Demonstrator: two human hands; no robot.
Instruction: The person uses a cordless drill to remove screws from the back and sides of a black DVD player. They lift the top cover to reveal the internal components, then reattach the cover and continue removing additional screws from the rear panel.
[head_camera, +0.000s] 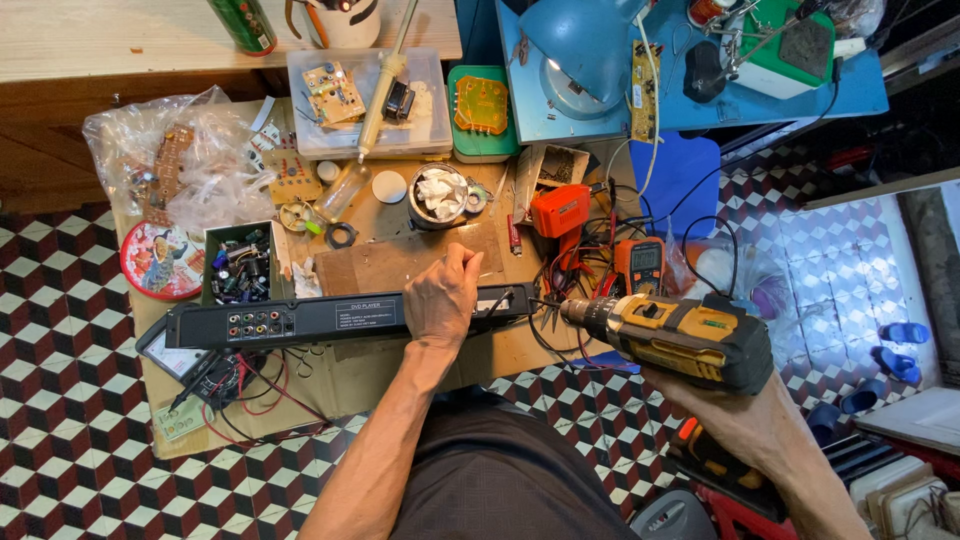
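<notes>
— Clamped over the top edge of the long black disc player (330, 320) is the left hand (441, 296), fingers curled shut on the casing, which stands on its edge with its rear panel of coloured sockets turned towards the camera. And the other hand?

— Right hand (745, 415) is wrapped tight round the grip of the yellow-and-black cordless drill (672, 335). Its chuck points at the right end of the player, near it but not touching — a tangle of black leads lies between.

— Where does the player sit?

— Across the near edge of the cluttered brown workbench (400, 260). Just behind it lies a flat brown board; behind that, a round metal tin stuffed with white rag (438, 195). Behind the player's left end is a small green box of capacitors (238, 264), and beside that a round red tin lid (160, 260).

— To the right?

— An orange soldering gun (560, 212) and an orange multimeter (640, 263), both behind the player's right end.

— How far along does it look?

— Early, I'd judge. The casing looks closed and whole, and I can't see any loose screws beside it — whether any are already out, I cannot tell. The drill is not yet on the player.
</notes>
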